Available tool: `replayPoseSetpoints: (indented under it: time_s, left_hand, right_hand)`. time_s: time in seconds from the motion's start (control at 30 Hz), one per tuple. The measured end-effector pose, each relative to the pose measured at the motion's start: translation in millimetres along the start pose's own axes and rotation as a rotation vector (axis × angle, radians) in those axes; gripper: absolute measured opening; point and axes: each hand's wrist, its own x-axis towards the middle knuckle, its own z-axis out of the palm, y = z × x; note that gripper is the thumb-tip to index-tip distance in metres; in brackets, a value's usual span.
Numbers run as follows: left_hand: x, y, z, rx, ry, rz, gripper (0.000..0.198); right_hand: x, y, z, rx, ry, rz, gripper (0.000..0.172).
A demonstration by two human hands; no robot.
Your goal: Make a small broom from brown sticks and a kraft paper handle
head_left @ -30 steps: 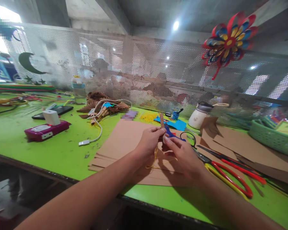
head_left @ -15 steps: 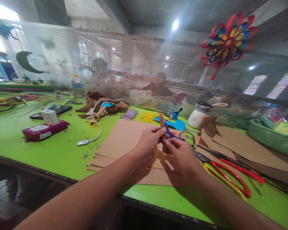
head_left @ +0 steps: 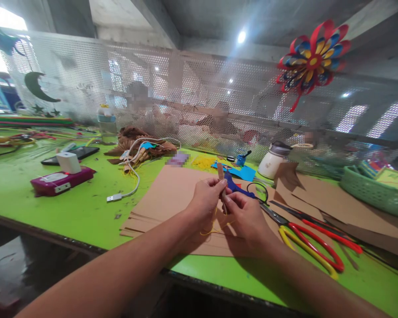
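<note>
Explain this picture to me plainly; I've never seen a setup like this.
There is no machine here: these are a person's own bare left hand and right hand, seen by one camera worn on that person's head. The surface is a bright green tabletop. On it are a stack of flat brown paper sheets, large metal scissors with red and yellow handles, a boxy purple device with a white plug adapter on top, and a white USB cable. A green perforated basket stands far right. Both hands pinch a narrow flat brown strip; thin yellow thread trails below.
</note>
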Motion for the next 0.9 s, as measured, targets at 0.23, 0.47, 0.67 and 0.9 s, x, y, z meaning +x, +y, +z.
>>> replayPoseSetpoints:
  time_s: [0.23,0.47,0.67,0.9]
  left_hand:
    - [1,4,-3.9,-0.115,-0.016,-0.051,0.017]
    - [5,5,-5.1,-0.165,-0.01,-0.054,0.015]
    - [7,7,-4.5,-0.193,0.02,-0.065,0.013]
    - [2,8,-2.3,-0.148,0.077,-0.045,0.016]
  right_hand:
    - [-4,-7,1,0.234,-0.078,0.136,0.038]
    - [-4,-3,3,0.106,-0.082,0.108,0.034]
    - [-4,4,2,0.035,-0.061,0.066,0.025]
    - [-3,1,4,-0.021,-0.035,0.01,0.023]
